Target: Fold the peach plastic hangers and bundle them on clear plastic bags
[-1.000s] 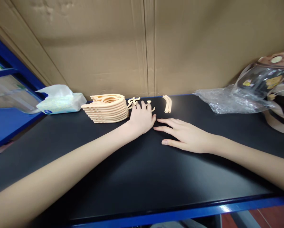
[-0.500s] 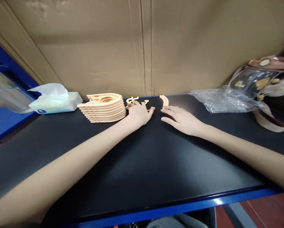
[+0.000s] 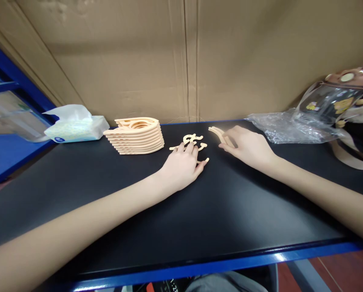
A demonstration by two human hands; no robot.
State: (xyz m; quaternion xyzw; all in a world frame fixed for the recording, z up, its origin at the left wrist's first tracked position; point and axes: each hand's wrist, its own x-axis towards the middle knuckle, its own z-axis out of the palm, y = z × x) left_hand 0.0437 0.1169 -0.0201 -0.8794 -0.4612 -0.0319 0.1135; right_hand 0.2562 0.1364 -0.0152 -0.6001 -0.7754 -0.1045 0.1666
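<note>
My left hand (image 3: 181,165) lies palm down over a loose group of small peach plastic hooks (image 3: 192,139), fingers curled onto them. Its fingers hide part of the group, and one hook end pokes out beyond the thumb. To the right, my right hand (image 3: 248,146) is closed around a couple of slim curved peach plastic pieces (image 3: 217,130), gripped between thumb and fingers. Left of my left hand stands a neat stack of peach plastic hanger pieces (image 3: 135,140), which neither hand touches.
A tissue pack (image 3: 78,129) lies at the back left of the black table (image 3: 181,227). Crumpled clear plastic (image 3: 275,125) and a clear bottle with a brown lid (image 3: 329,97) are at the right. A cardboard wall (image 3: 123,61) rises behind the table.
My left hand has drawn the hooks toward me and away from the stack. My right hand has closed on the curved pieces, which now lean over.
</note>
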